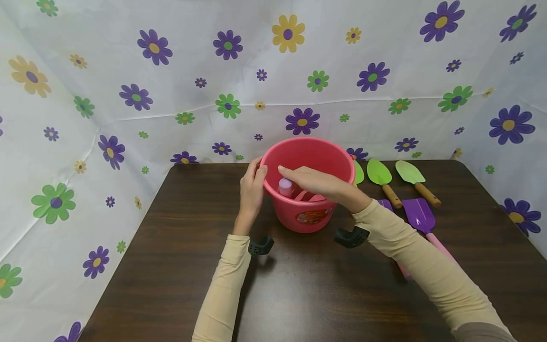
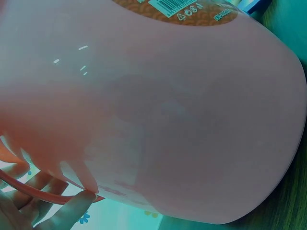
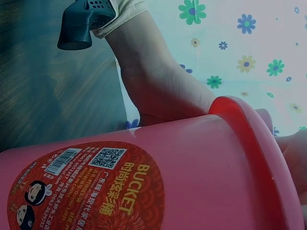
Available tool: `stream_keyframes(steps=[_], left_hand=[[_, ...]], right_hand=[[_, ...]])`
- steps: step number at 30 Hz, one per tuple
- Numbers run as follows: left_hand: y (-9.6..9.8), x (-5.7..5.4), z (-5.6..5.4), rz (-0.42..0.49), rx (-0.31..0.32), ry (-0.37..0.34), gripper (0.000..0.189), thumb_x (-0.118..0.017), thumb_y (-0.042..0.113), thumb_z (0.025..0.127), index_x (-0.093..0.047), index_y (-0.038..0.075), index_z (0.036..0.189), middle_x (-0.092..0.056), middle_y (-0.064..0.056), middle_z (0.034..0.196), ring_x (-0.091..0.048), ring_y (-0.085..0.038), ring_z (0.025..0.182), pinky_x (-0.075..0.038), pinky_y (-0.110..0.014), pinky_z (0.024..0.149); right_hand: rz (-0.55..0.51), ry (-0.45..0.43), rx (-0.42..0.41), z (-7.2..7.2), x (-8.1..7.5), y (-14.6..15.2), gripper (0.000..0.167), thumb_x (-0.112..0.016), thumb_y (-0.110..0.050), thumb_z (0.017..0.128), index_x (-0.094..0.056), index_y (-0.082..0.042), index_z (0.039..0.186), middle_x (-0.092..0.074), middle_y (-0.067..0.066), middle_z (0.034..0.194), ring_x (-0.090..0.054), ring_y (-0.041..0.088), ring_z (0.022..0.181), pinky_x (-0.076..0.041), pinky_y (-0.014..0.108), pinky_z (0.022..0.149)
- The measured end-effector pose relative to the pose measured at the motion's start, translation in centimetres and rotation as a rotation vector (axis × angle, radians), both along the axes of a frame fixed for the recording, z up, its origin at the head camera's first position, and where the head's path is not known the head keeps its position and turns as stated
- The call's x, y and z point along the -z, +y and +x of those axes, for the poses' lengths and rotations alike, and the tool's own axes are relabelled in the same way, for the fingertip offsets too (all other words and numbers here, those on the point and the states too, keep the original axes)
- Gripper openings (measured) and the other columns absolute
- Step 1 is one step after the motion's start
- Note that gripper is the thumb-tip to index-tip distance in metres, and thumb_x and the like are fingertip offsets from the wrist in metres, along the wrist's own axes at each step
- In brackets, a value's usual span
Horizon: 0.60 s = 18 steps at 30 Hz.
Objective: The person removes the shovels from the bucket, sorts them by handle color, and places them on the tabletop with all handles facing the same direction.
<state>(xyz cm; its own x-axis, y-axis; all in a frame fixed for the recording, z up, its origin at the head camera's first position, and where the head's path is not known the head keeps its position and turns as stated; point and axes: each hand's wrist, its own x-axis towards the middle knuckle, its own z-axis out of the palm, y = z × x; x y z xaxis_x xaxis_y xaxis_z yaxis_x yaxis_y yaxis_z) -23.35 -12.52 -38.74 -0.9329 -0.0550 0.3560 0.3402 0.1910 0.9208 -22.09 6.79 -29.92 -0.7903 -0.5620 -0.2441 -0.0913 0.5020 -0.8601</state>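
A pink bucket (image 1: 297, 216) stands upright toward the back middle of the table. At its left rim, my left hand (image 1: 251, 187) grips the edge, thumb near the lip; its fingers (image 2: 76, 206) show round the edge in the left wrist view. My right hand (image 1: 314, 180) reaches leftward over the front rim into the opening. One digit points left, while the other fingers are mostly hidden. Just beneath that hand, a pink handle with a lilac end (image 1: 285, 185) stands inside the bucket, beside other pink pieces (image 1: 314, 197). I cannot tell whether the right hand holds the handle.
Right of the bucket lie green hand trowels with wooden handles (image 1: 378, 172) (image 1: 410, 172), another partly behind the bucket. Nearer lie purple spades (image 1: 419, 214) with pink handles, partly under the right forearm. A flowered cloth (image 1: 248, 61) hangs behind the dark table (image 1: 192, 266).
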Motion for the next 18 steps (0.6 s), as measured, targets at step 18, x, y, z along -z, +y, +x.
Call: stream_keyframes(steps=[18], left_hand=[[0.0,-0.1,0.0,0.0,0.006,-0.014,0.047,-0.052,0.035,0.103,-0.058,0.011,0.143,-0.065,-0.006,0.138,-0.068,-0.026,0.108,-0.061,-0.042,0.089]], right_hand=[[0.109,0.055,-0.025,-1.6,2.0,0.4,0.063,-0.041,-0.067,0.101,-0.07,-0.015,0.079,-0.064,0.008,0.07,-0.065,0.024,0.073,-0.052,0.036,0.073]])
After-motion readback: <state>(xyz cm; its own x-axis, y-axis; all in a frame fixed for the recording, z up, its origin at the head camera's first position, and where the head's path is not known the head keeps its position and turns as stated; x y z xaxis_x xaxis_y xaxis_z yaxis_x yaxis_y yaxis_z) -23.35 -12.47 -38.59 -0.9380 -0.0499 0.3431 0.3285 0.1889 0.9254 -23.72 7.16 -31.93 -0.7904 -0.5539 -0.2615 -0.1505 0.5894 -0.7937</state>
